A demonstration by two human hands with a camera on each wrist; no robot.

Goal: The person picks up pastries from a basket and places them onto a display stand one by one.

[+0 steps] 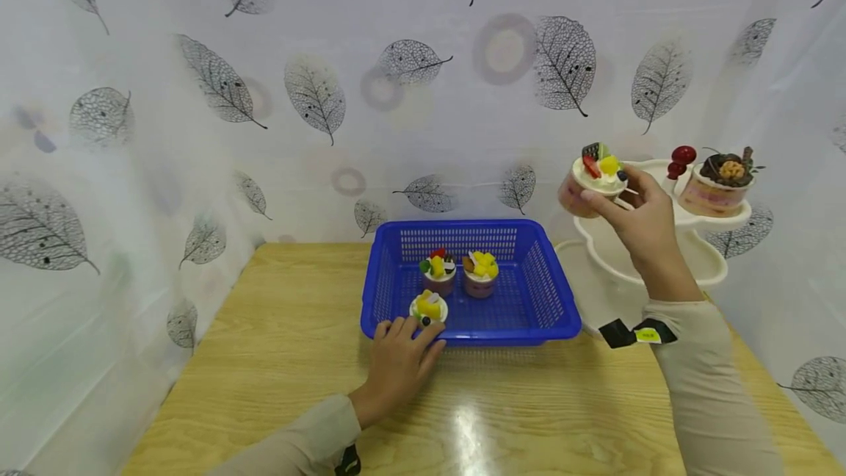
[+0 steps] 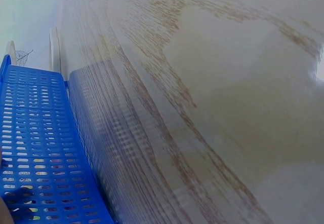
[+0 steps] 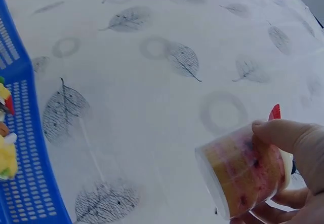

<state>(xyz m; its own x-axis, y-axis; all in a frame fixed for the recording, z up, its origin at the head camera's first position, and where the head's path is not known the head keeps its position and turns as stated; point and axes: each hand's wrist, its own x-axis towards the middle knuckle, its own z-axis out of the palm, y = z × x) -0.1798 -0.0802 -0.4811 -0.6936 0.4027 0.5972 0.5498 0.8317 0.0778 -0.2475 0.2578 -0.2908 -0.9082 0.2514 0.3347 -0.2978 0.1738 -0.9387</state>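
Observation:
At the right in the head view, my right hand [image 1: 644,215] holds up a dessert cup [image 1: 573,193] topped with cream, strawberry and yellow fruit. In the right wrist view the cup [image 3: 243,173] is tilted, its clear side showing pink and yellow layers, with the thumb [image 3: 278,133] across it. My left hand [image 1: 399,362] grips the front rim of a blue basket [image 1: 529,333], fingers over the edge. Just behind those fingers is a yellow-topped dessert cup [image 1: 429,305]; its lower part is hidden. Two more dessert cups, one with red fruit [image 1: 438,274] and one with yellow cubes [image 1: 481,274], stand inside the basket.
A white tiered stand [image 1: 703,263] is at the right behind my right forearm. Its upper tier bears a chocolate-topped dessert cup [image 1: 720,186] beside a red knob [image 1: 682,160]. A leaf-print curtain [image 1: 410,123] hangs behind the wooden table [image 1: 297,314].

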